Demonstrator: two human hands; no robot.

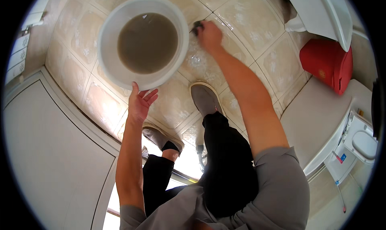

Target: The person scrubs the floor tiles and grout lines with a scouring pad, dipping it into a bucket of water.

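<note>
A round white basin (103, 49) with murky grey-brown water (147, 43) stands on the tiled floor, left of centre. My left hand (140, 104) is at its near rim, fingers spread, the thumb tip against the rim. Right of the basin, my right hand (210, 36) presses a small dark scouring pad (197, 27) to the wet tiles. That hand is slightly blurred, and the pad is mostly hidden under its fingers.
Glossy wet beige tiles (257, 23) surround the basin. A red bin (325, 65) stands at the right, below a white fixture (335, 13). A pale door (56, 149) fills the lower left. My shoes (205, 98) are close behind the basin.
</note>
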